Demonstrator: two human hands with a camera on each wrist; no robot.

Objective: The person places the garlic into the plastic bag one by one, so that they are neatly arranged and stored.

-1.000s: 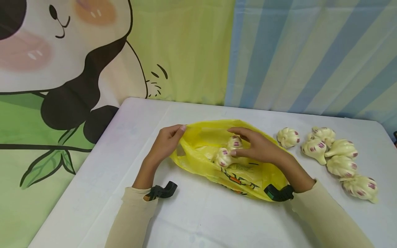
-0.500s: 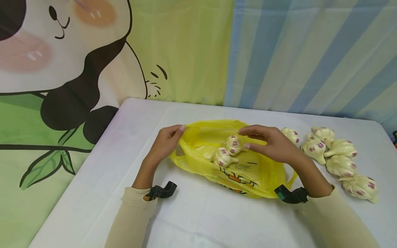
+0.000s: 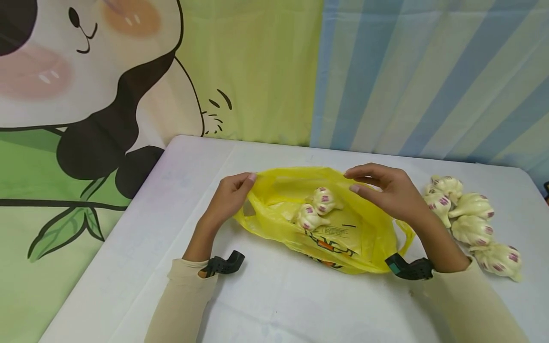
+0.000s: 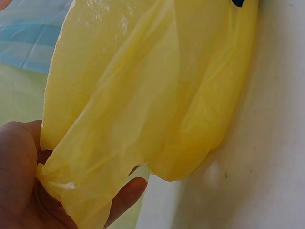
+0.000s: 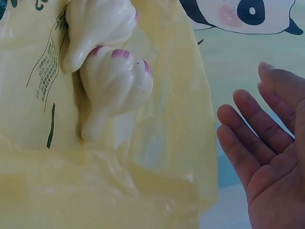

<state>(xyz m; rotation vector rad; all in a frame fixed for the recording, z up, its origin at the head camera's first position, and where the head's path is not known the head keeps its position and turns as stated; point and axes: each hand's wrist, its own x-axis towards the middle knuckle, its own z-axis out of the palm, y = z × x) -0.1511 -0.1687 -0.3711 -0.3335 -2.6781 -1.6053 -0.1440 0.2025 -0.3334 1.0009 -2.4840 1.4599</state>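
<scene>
A yellow plastic bag (image 3: 270,233) lies on the table with its mouth spread wide. My left hand (image 3: 231,197) pinches the bag's left edge; the left wrist view has the bunched plastic (image 4: 76,191) between thumb and fingers. Inside the bag, two garlic bulbs with purple marks rest side by side, a farther bulb (image 3: 324,200) and a nearer bulb (image 3: 310,217). Over the bag's right rim is my right hand (image 3: 392,193), fingers loosely bent and holding nothing. In the right wrist view that hand (image 5: 271,157) appears beside the bag, apart from the bulbs (image 5: 116,81).
Several more garlic bulbs (image 3: 472,229) sit in a cluster on the right of the white table (image 3: 266,300), beyond my right forearm. A handle loop (image 3: 405,238) sticks out from the bag's right end. Behind the table hangs a printed curtain (image 3: 257,71).
My right hand has drawn back from the bulbs in the bag, moving right and away. It now covers the single bulb on the table. My left hand keeps its hold.
</scene>
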